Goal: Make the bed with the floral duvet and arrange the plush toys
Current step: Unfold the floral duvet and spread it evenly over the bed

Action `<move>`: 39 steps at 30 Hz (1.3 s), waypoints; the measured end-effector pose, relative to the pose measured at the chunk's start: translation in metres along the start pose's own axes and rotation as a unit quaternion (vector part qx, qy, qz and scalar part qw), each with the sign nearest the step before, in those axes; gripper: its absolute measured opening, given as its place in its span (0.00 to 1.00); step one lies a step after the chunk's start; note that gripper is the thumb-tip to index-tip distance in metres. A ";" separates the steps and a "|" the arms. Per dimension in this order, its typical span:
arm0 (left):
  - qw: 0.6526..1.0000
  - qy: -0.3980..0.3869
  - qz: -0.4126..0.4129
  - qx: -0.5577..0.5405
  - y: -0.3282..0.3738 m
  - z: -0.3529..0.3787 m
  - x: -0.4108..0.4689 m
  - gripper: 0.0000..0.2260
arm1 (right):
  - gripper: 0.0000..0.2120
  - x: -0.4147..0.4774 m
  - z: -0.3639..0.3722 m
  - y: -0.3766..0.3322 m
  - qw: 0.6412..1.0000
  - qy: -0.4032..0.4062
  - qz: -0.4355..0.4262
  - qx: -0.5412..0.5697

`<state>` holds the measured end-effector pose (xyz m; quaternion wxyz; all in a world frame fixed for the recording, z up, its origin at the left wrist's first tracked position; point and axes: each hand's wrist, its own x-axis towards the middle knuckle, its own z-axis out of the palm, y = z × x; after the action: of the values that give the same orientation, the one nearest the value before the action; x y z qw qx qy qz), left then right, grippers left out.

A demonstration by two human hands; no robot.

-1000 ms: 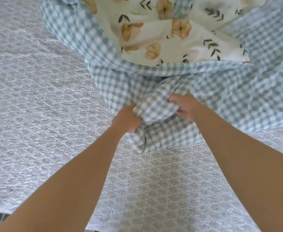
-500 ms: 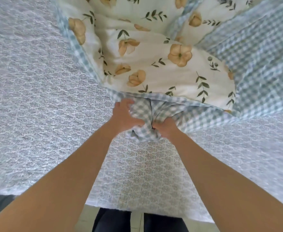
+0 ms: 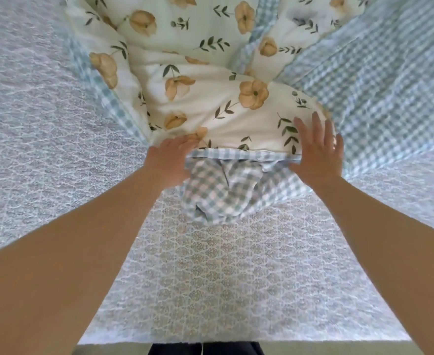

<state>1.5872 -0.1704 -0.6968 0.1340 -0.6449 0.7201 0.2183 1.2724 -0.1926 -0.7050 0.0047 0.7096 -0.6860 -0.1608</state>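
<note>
The floral duvet [image 3: 210,103], white with peach flowers and a blue gingham underside, lies bunched on the bed. A twisted gingham corner [image 3: 218,193] hangs toward me below its hem. My left hand [image 3: 171,160] rests at the hem's left end, fingers pointing up onto the floral side. My right hand [image 3: 318,149] lies flat with spread fingers on the duvet's right edge. No plush toys are in view.
A pale blue-white patterned mattress cover [image 3: 210,278] spans the bed; its near edge runs along the bottom. Gingham fabric [image 3: 390,98] spreads to the right. My dark trousers [image 3: 205,349] show below the bed edge.
Both hands have let go of the bunched gingham corner and moved apart to the hem's ends. The duvet has come closer to me, showing more of its floral side.
</note>
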 end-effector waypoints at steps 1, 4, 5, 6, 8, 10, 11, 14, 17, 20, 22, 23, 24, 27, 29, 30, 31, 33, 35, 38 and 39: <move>1.000 -0.014 0.000 -0.022 -0.002 0.003 -0.003 0.34 | 0.39 0.002 0.003 -0.005 0.999 -0.015 -0.006 -0.032; 0.994 -0.019 -0.008 -0.109 -0.001 0.011 -0.016 0.33 | 0.28 0.005 -0.001 -0.029 0.998 -0.032 -0.026 -0.052; 0.991 -0.010 -0.011 -0.135 0.000 0.012 -0.022 0.32 | 0.23 0.007 -0.005 -0.036 0.999 -0.031 -0.031 -0.022; 0.988 0.011 -0.015 -0.156 0.001 0.013 -0.027 0.30 | 0.19 0.009 -0.011 -0.043 0.998 -0.046 -0.035 0.019; 0.976 0.087 -0.043 -0.197 0.003 0.016 -0.043 0.27 | 0.15 0.008 -0.023 -0.062 0.986 -0.111 -0.069 0.107; 0.943 0.157 -0.090 -0.279 0.009 0.020 -0.058 0.20 | 0.16 -0.001 -0.040 -0.086 0.941 -0.215 -0.111 0.236; 0.921 0.152 -0.120 -0.338 0.012 0.022 -0.066 0.15 | 0.18 -0.011 -0.051 -0.100 0.904 -0.269 -0.123 0.309; 0.778 -0.015 -0.198 -0.597 0.019 0.013 -0.091 0.08 | 0.18 -0.032 -0.064 -0.139 0.805 -0.362 -0.104 0.459; 0.693 -0.114 -0.188 -0.687 0.007 0.003 -0.120 0.18 | 0.24 -0.034 -0.063 -0.164 0.744 -0.390 -0.012 0.542; 0.714 -0.107 -0.163 -0.672 -0.018 0.004 -0.141 0.35 | 0.17 -0.035 -0.076 -0.193 0.656 -0.438 0.052 0.612; 0.720 -0.096 -0.170 -0.666 -0.036 0.007 -0.146 0.31 | 0.14 -0.037 -0.089 -0.215 0.593 -0.462 0.059 0.657; 0.740 -0.076 -0.182 -0.643 -0.047 0.010 -0.148 0.23 | 0.14 -0.040 -0.095 -0.228 0.575 -0.473 0.049 0.666; 0.763 -0.044 -0.204 -0.612 -0.059 0.013 -0.150 0.16 | 0.15 -0.042 -0.098 -0.241 0.566 -0.478 0.037 0.670; 0.739 0.089 -0.314 -0.589 -0.107 0.031 -0.167 0.08 | 0.14 -0.055 -0.111 -0.281 0.590 -0.505 -0.001 0.629; 0.705 0.142 -0.365 -0.592 -0.141 0.044 -0.179 0.08 | 0.16 -0.061 -0.122 -0.306 0.614 -0.526 -0.043 0.587; 0.703 0.150 -0.379 -0.583 -0.156 0.050 -0.184 0.09 | 0.16 -0.064 -0.128 -0.319 0.638 -0.520 -0.065 0.564; 0.705 0.158 -0.389 -0.572 -0.171 0.056 -0.189 0.09 | 0.14 -0.067 -0.132 -0.333 0.679 -0.492 -0.086 0.538; 0.713 0.171 -0.409 -0.543 -0.204 0.065 -0.202 0.10 | 0.06 -0.073 -0.136 -0.365 0.763 -0.377 -0.117 0.512; 0.734 0.181 -0.423 -0.499 -0.238 0.073 -0.217 0.10 | 0.04 -0.075 -0.133 -0.392 0.824 -0.234 -0.160 0.490; 0.766 0.195 -0.451 -0.415 -0.303 0.079 -0.247 0.11 | 0.07 -0.081 -0.122 -0.439 0.856 -0.121 -0.251 0.436; 0.769 0.207 -0.459 -0.394 -0.322 0.077 -0.256 0.11 | 0.08 -0.084 -0.119 -0.454 0.853 -0.117 -0.277 0.426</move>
<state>1.9319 0.0665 -0.6880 -0.1998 -0.9244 0.1991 0.2567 1.7408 -0.1090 -0.6770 -0.4233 0.7785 -0.4579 0.0707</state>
